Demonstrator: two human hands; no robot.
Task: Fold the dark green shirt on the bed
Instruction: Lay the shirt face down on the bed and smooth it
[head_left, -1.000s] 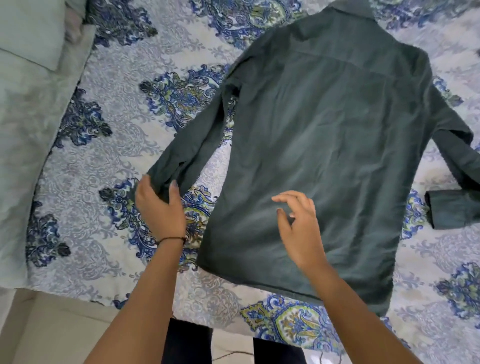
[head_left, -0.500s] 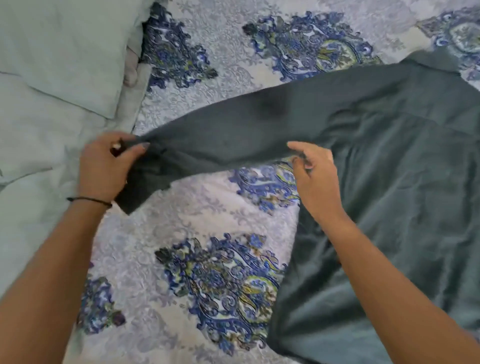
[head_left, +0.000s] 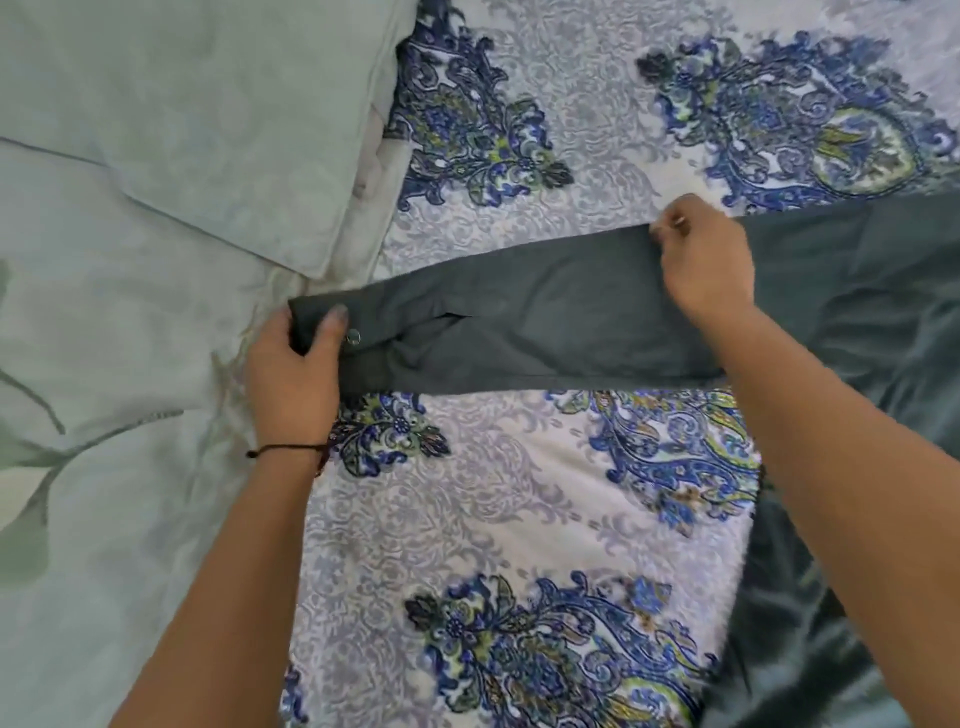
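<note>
The dark green shirt (head_left: 857, 291) lies on the bed at the right, its body running off the right edge. One sleeve (head_left: 519, 332) is stretched flat and straight to the left across the bedsheet. My left hand (head_left: 293, 364) grips the buttoned cuff (head_left: 358, 338) at the sleeve's left end, thumb on top. My right hand (head_left: 701, 260) pinches the sleeve's upper edge further right, near the shoulder. The shirt's collar and other sleeve are out of view.
The bedsheet (head_left: 519, 519) is white-grey with blue and green paisley motifs. A pale green pillow (head_left: 182, 104) lies at the top left, and a pale green blanket (head_left: 104, 415) covers the left side, right beside the cuff.
My left hand has pulled the cuff out to the left and laid the sleeve flat on the bed. My right hand has shifted to the sleeve's upper edge. The view has swung left.
</note>
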